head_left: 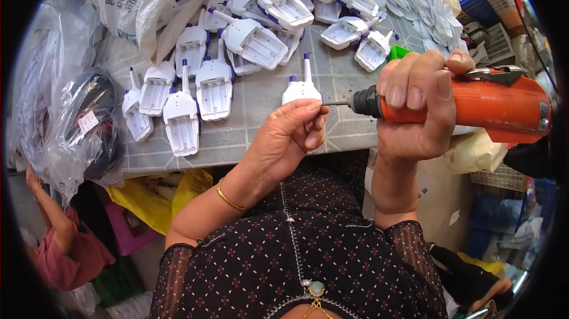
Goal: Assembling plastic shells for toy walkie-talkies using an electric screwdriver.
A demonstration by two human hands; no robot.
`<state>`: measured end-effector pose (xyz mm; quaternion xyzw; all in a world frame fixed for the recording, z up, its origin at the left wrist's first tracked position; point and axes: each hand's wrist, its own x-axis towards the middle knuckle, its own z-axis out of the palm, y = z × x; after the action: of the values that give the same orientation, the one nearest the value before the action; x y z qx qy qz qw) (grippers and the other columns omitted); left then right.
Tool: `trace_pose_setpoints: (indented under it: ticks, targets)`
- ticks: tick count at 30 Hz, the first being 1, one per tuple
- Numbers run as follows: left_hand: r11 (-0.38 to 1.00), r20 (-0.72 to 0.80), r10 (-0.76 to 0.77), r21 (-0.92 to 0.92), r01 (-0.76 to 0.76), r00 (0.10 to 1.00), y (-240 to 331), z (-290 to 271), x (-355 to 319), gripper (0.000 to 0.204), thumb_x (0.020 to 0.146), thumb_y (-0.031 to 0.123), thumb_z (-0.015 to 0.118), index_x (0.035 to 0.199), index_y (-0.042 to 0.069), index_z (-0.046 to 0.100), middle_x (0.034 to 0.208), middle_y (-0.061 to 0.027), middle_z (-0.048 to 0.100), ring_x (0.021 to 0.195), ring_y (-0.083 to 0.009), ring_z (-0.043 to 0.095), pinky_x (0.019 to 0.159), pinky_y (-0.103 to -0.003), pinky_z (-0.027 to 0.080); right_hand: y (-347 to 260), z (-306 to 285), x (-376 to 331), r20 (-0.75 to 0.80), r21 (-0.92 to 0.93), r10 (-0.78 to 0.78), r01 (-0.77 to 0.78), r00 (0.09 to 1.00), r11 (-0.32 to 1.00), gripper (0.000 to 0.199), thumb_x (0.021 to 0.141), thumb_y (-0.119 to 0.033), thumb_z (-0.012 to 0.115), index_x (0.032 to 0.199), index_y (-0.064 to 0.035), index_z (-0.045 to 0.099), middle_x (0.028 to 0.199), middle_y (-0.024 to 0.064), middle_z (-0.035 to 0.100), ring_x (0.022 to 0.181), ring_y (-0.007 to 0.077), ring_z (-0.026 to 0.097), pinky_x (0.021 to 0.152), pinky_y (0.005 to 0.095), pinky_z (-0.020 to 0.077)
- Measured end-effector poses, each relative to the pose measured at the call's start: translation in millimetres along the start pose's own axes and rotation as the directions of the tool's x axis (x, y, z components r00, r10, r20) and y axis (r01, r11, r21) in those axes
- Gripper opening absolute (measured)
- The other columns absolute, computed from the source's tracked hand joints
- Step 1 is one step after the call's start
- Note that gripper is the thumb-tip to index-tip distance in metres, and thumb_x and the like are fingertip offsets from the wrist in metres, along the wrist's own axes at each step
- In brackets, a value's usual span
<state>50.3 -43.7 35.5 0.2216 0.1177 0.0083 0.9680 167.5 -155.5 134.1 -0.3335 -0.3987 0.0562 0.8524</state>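
Right hand (418, 96) grips the orange power screwdriver (489, 105); left hand (290, 124) pinches at the bit's (336, 104) tip, contents hidden. Premature rotation or slippage could injure the fingertips (313, 105).

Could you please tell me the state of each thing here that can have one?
Left hand: pinched at the bit's tip; anything held is hidden.
Right hand: closed around the electric screwdriver.
Electric screwdriver: held roughly level; running or not, unclear.
White casings: battery bays uncovered and empty where visible.
Flat white parts: heaped loosely.
Black item: wrapped in clear plastic.
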Motion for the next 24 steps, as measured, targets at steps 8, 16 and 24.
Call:
trace_pose_setpoints:
  ticks: [8,16,24]
  targets:
    - [0.986,-0.028,0.025,0.165,-0.02,0.999,13,11,-12,0.029,0.1,0.025,0.064,0.108,-0.003,0.069,0.085,-0.0064,0.066,0.062,-0.0118,0.054,0.06,-0.024,0.043,-5,-2,3,-0.038,0.009,0.027,-0.027,0.999,1.0,0.029,0.097,-0.008,0.058,0.124,-0.0129,0.049,0.071,0.0012,0.049,0.059,0.0133,0.051,0.058,0.0318,0.0481]
    - [-0.145,0.433,0.5,0.896,-0.42,0.75,20,-21,-32,0.065,0.07,0.018,0.087,0.128,0.002,0.062,0.126,-0.0173,0.06,0.114,-0.0342,0.056,0.098,-0.042,0.045,-4,-11,-13,0.061,-0.093,0.074,-0.068,0.995,0.993,0.022,0.1,-0.015,0.055,0.121,-0.0112,0.05,0.07,-0.0014,0.046,0.061,0.0119,0.049,0.063,0.031,0.0432]
    - [-0.368,0.555,0.4,0.826,-0.427,0.73,12,-40,-22,0.06,0.068,0.023,0.088,0.12,0.001,0.067,0.136,-0.0189,0.057,0.118,-0.0392,0.054,0.099,-0.046,0.045,12,-9,-37,0.103,-0.204,0.212,-0.188,0.972,0.961,0.031,0.096,-0.011,0.061,0.124,-0.0101,0.047,0.068,-0.0001,0.046,0.057,0.0133,0.049,0.058,0.0313,0.0461]
